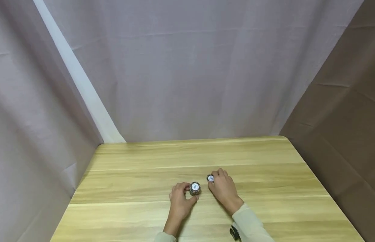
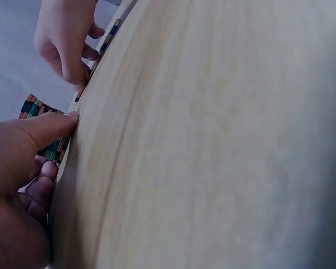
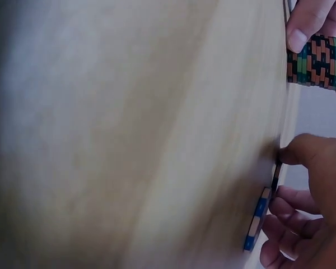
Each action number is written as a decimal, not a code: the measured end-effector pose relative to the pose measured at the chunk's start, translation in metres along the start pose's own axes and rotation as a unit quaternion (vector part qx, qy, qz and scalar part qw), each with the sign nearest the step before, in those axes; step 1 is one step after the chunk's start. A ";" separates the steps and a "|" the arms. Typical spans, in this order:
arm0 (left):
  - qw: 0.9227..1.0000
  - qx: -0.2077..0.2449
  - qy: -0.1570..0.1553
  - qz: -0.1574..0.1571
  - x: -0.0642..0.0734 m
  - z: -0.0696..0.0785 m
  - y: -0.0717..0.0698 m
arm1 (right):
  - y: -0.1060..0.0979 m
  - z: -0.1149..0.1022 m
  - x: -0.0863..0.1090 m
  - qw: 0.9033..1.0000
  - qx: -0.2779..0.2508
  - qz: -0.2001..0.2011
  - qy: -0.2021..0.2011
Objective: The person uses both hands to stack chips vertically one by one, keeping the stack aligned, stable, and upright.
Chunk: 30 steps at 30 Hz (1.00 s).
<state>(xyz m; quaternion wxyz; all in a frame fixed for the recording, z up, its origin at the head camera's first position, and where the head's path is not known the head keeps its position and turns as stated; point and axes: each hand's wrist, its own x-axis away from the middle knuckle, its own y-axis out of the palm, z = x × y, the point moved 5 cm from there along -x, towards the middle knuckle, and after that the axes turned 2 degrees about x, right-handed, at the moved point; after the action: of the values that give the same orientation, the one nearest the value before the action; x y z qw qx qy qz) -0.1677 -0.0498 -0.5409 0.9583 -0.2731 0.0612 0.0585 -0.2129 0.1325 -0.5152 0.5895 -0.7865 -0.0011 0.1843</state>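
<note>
A tall stack of poker chips [image 1: 194, 187], black, orange and green along its sides, stands on the table. My left hand [image 1: 180, 201] holds it low, with the thumb on the near side and fingertips on the far side. To the right, my right hand [image 1: 224, 188] pinches a dark-edged poker chip [image 3: 276, 174] between thumb and fingers, close over the tabletop. A blue-and-pale-edged chip [image 3: 257, 219] is right beside the fingers of that hand. From the head view, the right hand hides this blue chip.
The wood-grain table [image 1: 145, 161] runs back to a grey curtain [image 1: 187, 84]. Another curtain hangs along the left, and a brown cloth [image 1: 341, 134] borders the right edge. A small black object [image 1: 234, 232] sits by the right sleeve [image 1: 251, 223].
</note>
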 end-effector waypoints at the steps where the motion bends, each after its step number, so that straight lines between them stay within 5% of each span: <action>1: 1.000 -0.002 -0.001 -0.004 0.000 -0.001 0.001 | 0.000 0.001 0.001 1.000 0.005 0.002 -0.003; 11: 1.000 -0.003 0.000 -0.008 -0.001 -0.003 0.004 | -0.006 0.004 0.008 0.998 0.042 0.041 -0.032; 30: 1.000 -0.006 0.005 -0.013 0.003 -0.007 0.002 | -0.018 -0.018 0.025 0.996 -0.063 0.042 -0.054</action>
<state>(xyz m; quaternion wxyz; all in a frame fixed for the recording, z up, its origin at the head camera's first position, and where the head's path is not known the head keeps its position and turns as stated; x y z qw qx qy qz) -0.1660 -0.0512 -0.5484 0.9569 -0.2800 0.0622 0.0453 -0.1806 0.1265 -0.5013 0.5297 -0.8101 -0.0120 0.2508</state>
